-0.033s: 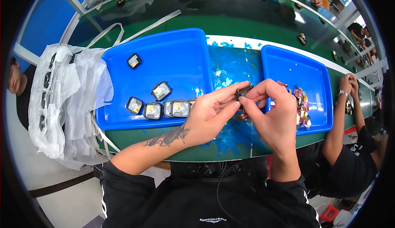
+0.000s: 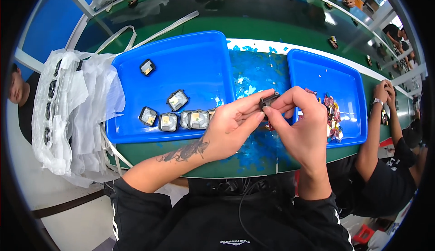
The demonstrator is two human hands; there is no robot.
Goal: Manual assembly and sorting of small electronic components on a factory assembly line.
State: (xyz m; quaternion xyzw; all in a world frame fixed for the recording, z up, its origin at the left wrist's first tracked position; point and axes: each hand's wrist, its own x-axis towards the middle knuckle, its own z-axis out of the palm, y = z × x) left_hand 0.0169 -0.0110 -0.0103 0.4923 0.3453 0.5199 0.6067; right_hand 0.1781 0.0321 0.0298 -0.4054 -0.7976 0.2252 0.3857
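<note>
Small black plastic-looking piece [image 2: 269, 100], held up over the gap between two trays! The left grip [image 2: 233, 126] supports it with fingers stretched out and thumb bent in, while the right grip [image 2: 304, 129] pinches it between thumb and fingertips, so both are holding on. Fingers cover much of it; its full shape can't be told. It looks light and stiff, likely smooth enough to skid if pinched off-centre. Best hold, by the look of it: opposite outer edges, gentle pressure, nothing pushing on the middle.

Just out to the left, a large blue plastic tray [image 2: 195, 65] carries rounded black-rimmed pieces [image 2: 177, 100] with pale, filmy-looking centres, perhaps easily marked, so rims again! Over on the right, a blue plastic tray [image 2: 312, 70] bears a heap of small red, yellow and white parts [image 2: 333, 119], a fiddly, possibly delicate tangle. Beneath runs the green tabletop [image 2: 217, 169], strewn with bright blue flecks [image 2: 253, 67]. And out at far left, layered white translucent sheeting [image 2: 81, 115], surely soft and floppy.
</note>
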